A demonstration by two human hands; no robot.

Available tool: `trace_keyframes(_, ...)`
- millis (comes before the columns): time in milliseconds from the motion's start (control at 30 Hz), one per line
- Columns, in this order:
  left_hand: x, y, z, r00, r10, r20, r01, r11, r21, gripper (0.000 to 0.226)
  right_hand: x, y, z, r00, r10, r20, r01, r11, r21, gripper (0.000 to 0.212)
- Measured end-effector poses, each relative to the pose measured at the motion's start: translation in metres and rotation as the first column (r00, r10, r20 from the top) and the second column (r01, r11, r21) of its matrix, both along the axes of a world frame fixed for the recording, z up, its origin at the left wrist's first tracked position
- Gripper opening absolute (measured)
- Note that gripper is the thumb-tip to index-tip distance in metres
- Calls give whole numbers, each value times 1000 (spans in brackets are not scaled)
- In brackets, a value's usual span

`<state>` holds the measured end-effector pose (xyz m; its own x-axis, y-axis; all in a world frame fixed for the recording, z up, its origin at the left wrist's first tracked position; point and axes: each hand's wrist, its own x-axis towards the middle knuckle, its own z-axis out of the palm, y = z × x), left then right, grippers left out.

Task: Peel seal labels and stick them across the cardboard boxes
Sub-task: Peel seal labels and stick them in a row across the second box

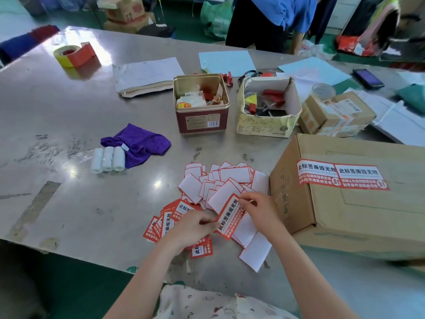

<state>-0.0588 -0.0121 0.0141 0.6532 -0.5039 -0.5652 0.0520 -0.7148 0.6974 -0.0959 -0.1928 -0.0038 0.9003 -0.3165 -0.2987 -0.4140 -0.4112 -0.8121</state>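
**Seal label held at both ends, ready to peel**

Seal label sits between both hands near the table edge: left hand pinches its lower end, right hand pinches the upper corner. Thin, floppy and sticky, it likely peels best from a corner. At 2 o'clock, just beside, stands the cardboard box, two labels already on top.
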Motion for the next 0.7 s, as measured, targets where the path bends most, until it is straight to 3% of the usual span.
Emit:
trace_keyframes(133, 1, -3, 5, 1000, 7, -17, -7, 999, -41, 12, 3, 0, 6, 998, -58, 32, 60, 997, -50, 16)
trace_keyframes(233, 4, -4, 4, 989, 143, -35, -146, 981, -124, 15, 3, 2, 18, 991, -56, 120, 61, 997, -38, 24)
trace_keyframes(367, 8, -7, 5, 948, 309, -82, -320, 915, -247, 23, 3, 13, 29, 969, 204, 138, -202, 979, -28, 20)
trace_keyframes(467, 11, -10, 8, 947, 305, -102, -322, 899, -296, 23, 4, 23, 29, 956, 270, 116, -273, 962, 9, 14)
trace_keyframes(700, 14, -12, 7, 951, 303, -64, -308, 905, -293, 19, 9, 20, 28, 964, 236, 122, -239, 971, 7, 14)
